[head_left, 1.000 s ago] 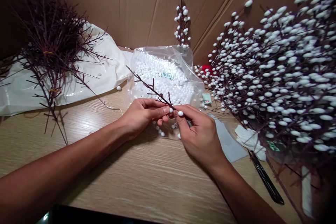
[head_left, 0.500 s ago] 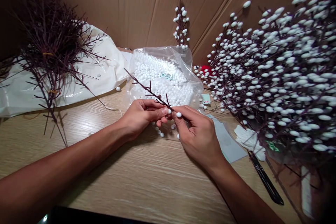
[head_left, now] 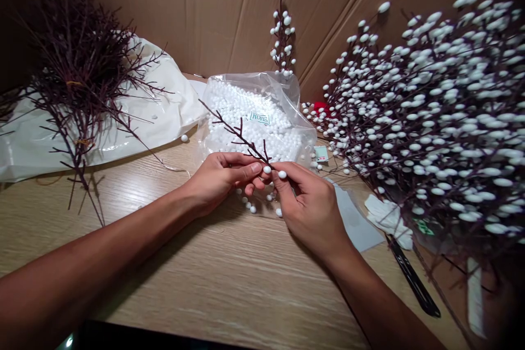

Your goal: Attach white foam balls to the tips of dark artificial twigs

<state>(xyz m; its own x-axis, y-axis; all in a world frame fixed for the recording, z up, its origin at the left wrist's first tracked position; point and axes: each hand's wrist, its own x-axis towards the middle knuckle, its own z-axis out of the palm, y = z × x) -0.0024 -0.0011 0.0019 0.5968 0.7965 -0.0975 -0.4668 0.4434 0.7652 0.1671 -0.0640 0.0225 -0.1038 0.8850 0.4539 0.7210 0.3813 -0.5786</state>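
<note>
My right hand pinches a dark brown twig near its lower end, thumb against forefinger. The twig slants up and left, its upper forks bare. Two white foam berries sit low on it: one berry between my hands, another berry by my right thumb. My left hand is closed beside the first berry, thumb laid along the forefinger. Whatever lies between those fingertips is hidden. Just behind my hands is a clear plastic bag full of white berries.
Bundled bare twigs lie on a white plastic sheet at left. A large mass of berried twigs fills the right side. One finished-looking sprig stands by the cardboard wall. A black-handled tool lies at right.
My left thumb has drawn back slightly from the nearer berry, which now shows whole on the twig. Both hands and the twig have shifted slightly up and right.
</note>
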